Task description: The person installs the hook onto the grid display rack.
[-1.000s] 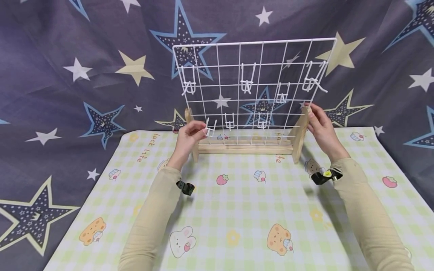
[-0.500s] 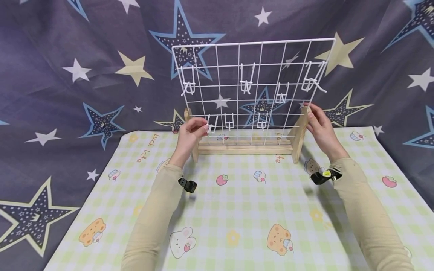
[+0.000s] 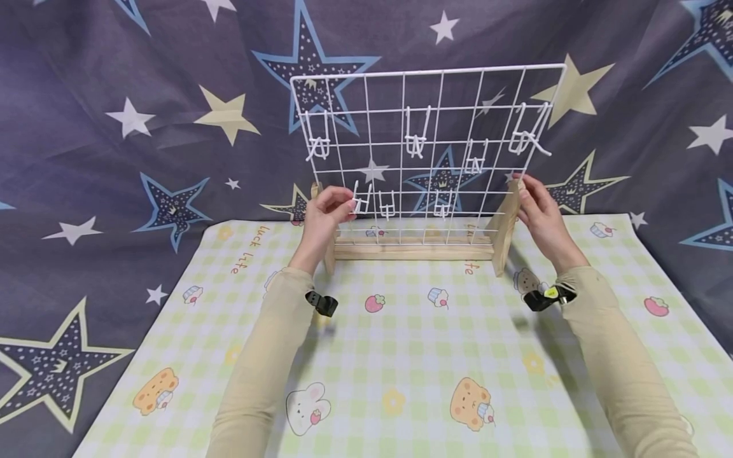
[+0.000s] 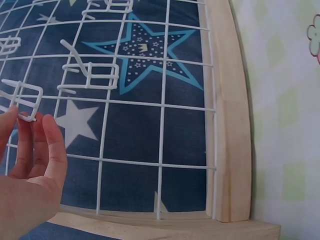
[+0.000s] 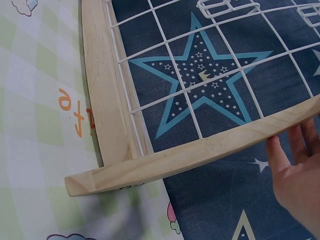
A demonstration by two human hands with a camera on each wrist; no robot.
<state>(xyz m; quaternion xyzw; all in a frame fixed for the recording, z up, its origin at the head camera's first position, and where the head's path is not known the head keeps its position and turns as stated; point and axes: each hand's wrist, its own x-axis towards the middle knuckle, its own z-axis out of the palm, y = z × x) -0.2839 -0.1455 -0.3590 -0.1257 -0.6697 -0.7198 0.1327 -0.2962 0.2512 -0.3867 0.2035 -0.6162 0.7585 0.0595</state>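
A white wire grid panel (image 3: 403, 75) stands in a pale wooden stand (image 3: 412, 253) on the table. Between thumb and fingers, my left hand (image 3: 322, 224) pinches a white wire hook (image 3: 362, 198), close in front of the panel's lower left part. The left wrist view shows the same hook (image 4: 31, 102) at the fingertips, prongs pointing away from the hand. On the other side, my right hand (image 3: 545, 219) grips the upper end of the stand's right side post (image 3: 506, 232). In the right wrist view its fingers (image 5: 298, 145) lie along that post's outer edge.
More white hooks hang on the panel: several in an upper row, including a middle one (image 3: 416, 145), and lower ones such as the hook (image 3: 387, 210) just right of my left hand. A dark star-patterned cloth (image 3: 172, 51) rises behind the checked tablecloth (image 3: 412, 343).
My left hand has moved up and slightly right with the hook, which now sits higher against the panel. The right hand has stayed on the post.
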